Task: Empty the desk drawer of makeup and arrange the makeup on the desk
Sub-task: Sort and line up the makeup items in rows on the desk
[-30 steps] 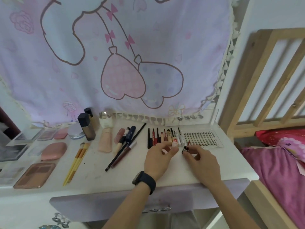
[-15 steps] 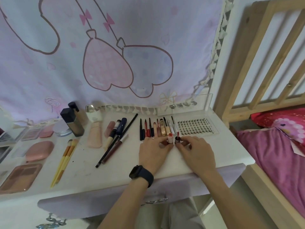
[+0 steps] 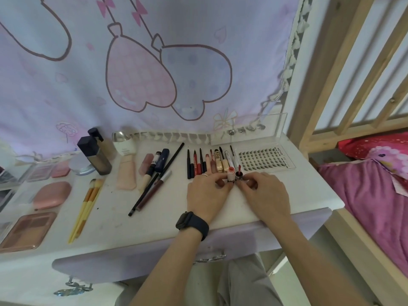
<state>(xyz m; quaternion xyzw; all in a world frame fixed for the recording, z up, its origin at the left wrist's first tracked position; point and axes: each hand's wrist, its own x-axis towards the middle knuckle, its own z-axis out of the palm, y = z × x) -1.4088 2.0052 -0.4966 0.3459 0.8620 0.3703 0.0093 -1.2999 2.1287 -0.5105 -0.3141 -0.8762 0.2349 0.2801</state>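
On the white desk (image 3: 309, 195) my left hand (image 3: 207, 191), with a black watch on its wrist, pinches a small pink-capped tube (image 3: 231, 173). Right beside it my right hand (image 3: 265, 193) pinches a small dark lip tube (image 3: 238, 174). Both tubes stand side by side at the front of a row of pencils and lip sticks (image 3: 207, 162). A sheet of false lashes (image 3: 262, 159) lies just to the right of the row. The lilac drawer front (image 3: 132, 259) below the desk edge looks pushed in.
Further left lie long brushes and liners (image 3: 154, 180), a peach tube (image 3: 126, 173), yellow-handled brushes (image 3: 85, 208), bottles (image 3: 95, 157), a pink case (image 3: 53, 194) and palettes (image 3: 26, 230). A printed curtain hangs behind. A wooden bed frame (image 3: 344, 85) with pink bedding stands at the right.
Both hands moved a little forward and together, and the two small tubes now stand side by side at the front of the row. The camera has tilted down and closer.
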